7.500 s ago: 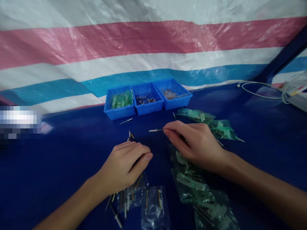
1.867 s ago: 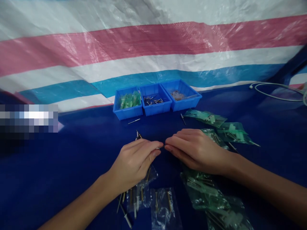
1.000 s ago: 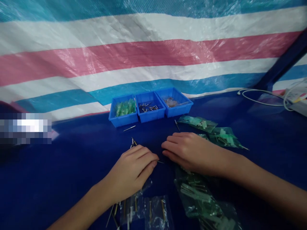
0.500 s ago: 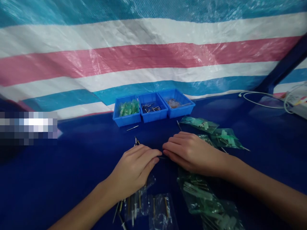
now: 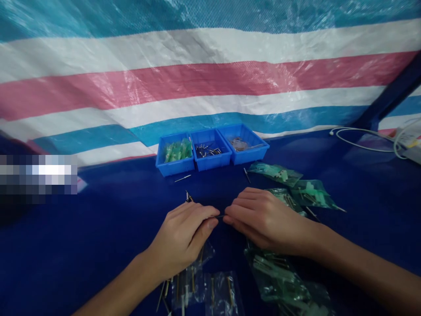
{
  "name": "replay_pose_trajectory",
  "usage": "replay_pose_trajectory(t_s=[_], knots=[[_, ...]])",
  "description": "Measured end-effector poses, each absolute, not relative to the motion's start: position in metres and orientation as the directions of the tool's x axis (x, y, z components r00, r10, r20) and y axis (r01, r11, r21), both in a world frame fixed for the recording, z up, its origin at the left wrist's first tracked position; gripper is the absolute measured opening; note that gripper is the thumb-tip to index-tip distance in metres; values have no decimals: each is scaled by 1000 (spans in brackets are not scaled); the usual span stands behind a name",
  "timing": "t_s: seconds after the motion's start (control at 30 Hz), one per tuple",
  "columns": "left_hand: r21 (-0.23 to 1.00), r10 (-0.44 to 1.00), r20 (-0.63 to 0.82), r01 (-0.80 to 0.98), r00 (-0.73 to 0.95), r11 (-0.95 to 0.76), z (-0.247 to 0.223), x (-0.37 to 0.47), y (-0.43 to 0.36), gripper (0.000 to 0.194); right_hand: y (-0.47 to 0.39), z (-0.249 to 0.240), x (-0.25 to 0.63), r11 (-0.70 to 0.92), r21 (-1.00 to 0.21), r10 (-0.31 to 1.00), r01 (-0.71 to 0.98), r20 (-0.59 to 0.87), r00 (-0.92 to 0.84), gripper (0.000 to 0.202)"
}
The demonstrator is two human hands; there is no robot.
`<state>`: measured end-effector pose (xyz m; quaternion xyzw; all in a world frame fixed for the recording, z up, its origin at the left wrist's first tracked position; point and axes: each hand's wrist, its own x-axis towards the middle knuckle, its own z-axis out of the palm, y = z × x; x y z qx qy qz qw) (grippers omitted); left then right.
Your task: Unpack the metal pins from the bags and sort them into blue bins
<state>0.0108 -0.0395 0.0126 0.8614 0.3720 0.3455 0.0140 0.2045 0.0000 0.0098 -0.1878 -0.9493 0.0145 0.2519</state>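
My left hand (image 5: pixel 189 232) and my right hand (image 5: pixel 266 219) are close together above the table, both closed in a pinch. A thin dark edge (image 5: pixel 221 216) spans the small gap between their fingertips; my fingers hide the rest, and its kind cannot be made out. Clear bags (image 5: pixel 223 292) with brass-coloured screws lie below my left hand. Green-tinted bags (image 5: pixel 279 276) of screws and pale plastic plugs lie below my right wrist. Beyond my left fingers, a few loose screws (image 5: pixel 188 197) stick out.
Three blue bins stand at the back: one with green bags (image 5: pixel 174 166), one with loose screws (image 5: pixel 213 162), one with clear bags (image 5: pixel 251 156). More green bags (image 5: pixel 312 193) lie right of my right hand. A white cable (image 5: pixel 358 145) curls at far right, before a striped tarp (image 5: pixel 210 79).
Both hands stay pinched close together. My right hand sits slightly lower, and a thin edge now shows between the fingertips. The whole view has shifted a little.
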Motion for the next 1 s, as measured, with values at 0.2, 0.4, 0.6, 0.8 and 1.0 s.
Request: replay_pose_trajectory(t_s=[0.2,0.4,0.6,0.8,1.0], knots=[[277,644,599,631,477,-725,12,11,-40,12,2,11,204,919,-133,386,372,496,-777,35],[287,660,577,637,481,-715,13,11,-40,15,1,11,204,926,-144,371,350,525,-766,29],[309,663,571,622,484,-720,13,9,-39,14,1,9,205,930,-114,356,351,522,-775,35],[313,679,557,636,478,-705,14,10,-38,20,1,11,205,930,-152,361,334,539,-761,30],[334,685,564,632,461,-700,15,10,-39,21,1,12,205,933,-114,345,341,550,-761,30]])
